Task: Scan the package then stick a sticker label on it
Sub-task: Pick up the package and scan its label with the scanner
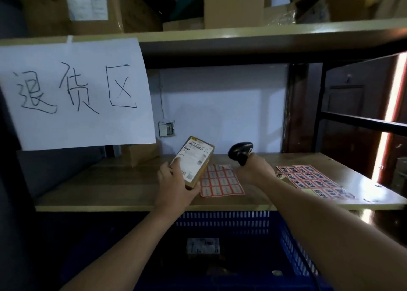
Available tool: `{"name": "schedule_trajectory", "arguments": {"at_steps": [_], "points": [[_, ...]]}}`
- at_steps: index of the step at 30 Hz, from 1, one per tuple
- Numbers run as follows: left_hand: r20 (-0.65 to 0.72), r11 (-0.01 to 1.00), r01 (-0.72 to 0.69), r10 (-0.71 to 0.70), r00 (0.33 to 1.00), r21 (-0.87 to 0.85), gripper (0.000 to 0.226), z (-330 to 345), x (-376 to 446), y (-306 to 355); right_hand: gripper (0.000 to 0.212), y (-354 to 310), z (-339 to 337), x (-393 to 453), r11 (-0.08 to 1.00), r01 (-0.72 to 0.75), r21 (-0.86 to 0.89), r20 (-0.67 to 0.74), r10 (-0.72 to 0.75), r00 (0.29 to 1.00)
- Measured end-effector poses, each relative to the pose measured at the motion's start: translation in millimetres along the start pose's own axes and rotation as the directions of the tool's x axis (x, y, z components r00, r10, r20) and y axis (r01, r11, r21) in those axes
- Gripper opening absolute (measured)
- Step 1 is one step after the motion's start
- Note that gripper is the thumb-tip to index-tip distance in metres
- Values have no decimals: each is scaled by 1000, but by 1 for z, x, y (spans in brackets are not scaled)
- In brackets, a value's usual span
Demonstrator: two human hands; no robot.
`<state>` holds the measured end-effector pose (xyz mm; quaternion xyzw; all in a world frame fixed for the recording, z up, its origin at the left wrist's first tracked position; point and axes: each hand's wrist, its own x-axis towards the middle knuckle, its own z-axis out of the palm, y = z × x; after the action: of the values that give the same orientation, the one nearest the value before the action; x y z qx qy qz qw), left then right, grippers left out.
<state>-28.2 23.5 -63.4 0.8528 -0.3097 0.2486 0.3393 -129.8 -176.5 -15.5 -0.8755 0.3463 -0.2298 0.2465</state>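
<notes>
Fingers [176,163] of the left hand [174,187] are clamped round the package [193,161], thumb on its printed face and the rest wrapped underneath, tilting it up off the shelf [110,185] so the label faces the person. Just right of the package, the right hand [255,169] is clenched on the grip of a black scanner [240,152], whose head leans over toward the package.

To my eye this is the scanning step, and it looks close to the read: the scanner head is near the package but not touching it. I see no beam on the label, so whether the scan has gone through I cannot tell. The next move calls for lining the scanner's window up with the barcode near the package's top edge and keeping the package steady; after that, a sticker has to be peeled and pressed on.

The package itself is a small flat brown carton, its upper face almost wholly covered by a white shipping label with fine print, a barcode and a square code low down. Below and just right of the package a red-bordered sticker sheet [221,180] lies flat on the shelf; a second sheet [308,178] lies well to the right of it, past the right hand. Under the shelf, below the package, sits a blue crate [222,222].
</notes>
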Motion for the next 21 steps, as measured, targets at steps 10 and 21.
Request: {"name": "schedule_trajectory", "arguments": {"at_steps": [10, 21], "points": [[-267, 941, -150, 67, 961, -303, 89, 6, -11, 17, 21, -38, -17, -4, 296, -190, 936, 198, 3, 980], [-263, 890, -144, 28, 964, -433, 81, 12, -10, 39, 39, -52, -4, -12, 262, -160, 952, 187, -79, 979]]}}
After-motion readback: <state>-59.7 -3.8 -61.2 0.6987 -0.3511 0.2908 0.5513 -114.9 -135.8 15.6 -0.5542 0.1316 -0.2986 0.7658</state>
